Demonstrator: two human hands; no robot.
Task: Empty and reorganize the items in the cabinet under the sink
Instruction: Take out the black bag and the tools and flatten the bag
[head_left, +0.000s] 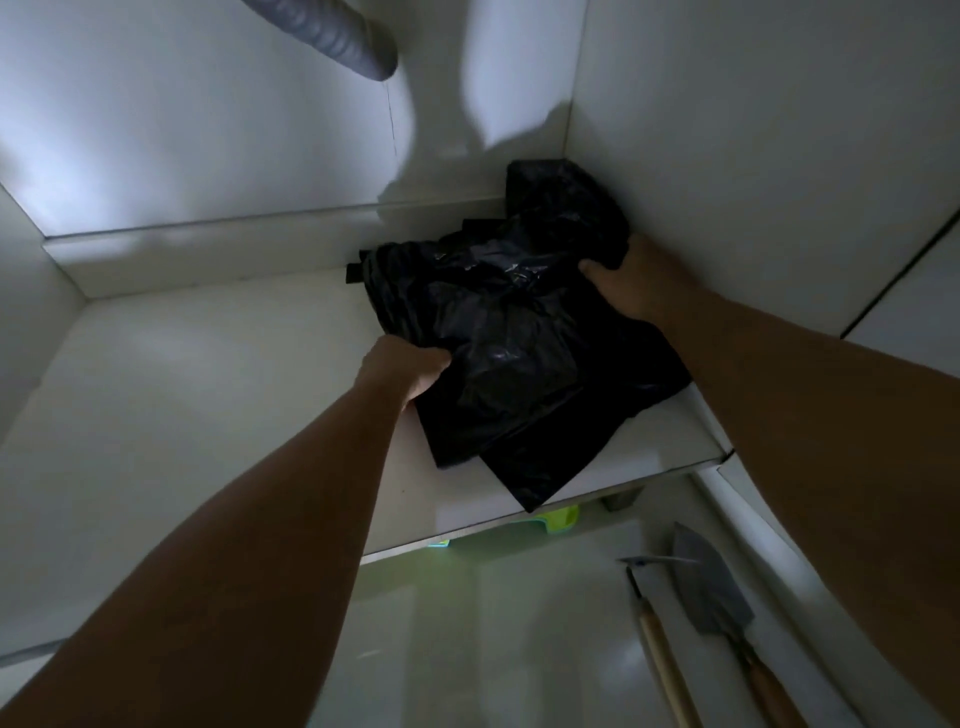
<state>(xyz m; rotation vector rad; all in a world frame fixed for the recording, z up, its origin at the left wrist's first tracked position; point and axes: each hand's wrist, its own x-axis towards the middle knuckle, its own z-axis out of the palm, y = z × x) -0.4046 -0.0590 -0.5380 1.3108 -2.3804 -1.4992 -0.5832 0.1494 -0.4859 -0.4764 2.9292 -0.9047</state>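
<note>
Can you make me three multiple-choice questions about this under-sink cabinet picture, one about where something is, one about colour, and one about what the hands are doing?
1. Where does the pile of crumpled black plastic bags lie?
A. In the right rear part of the white cabinet floor
B. On the tiled floor outside
C. Hanging from the pipe

2. What colour is the ribbed hose at the top?
A. Green
B. Grey
C. Red

3. What are the two hands doing?
A. Both hang idle
B. Only one touches the bags
C. Both grip the bags

Answers:
1 A, the pile sits against the right wall, near the back corner.
2 B, the ribbed hose is plainly grey against the white back panel.
3 C, the left hand curls over the pile's near left edge and the right hand grips its far right side.
</note>
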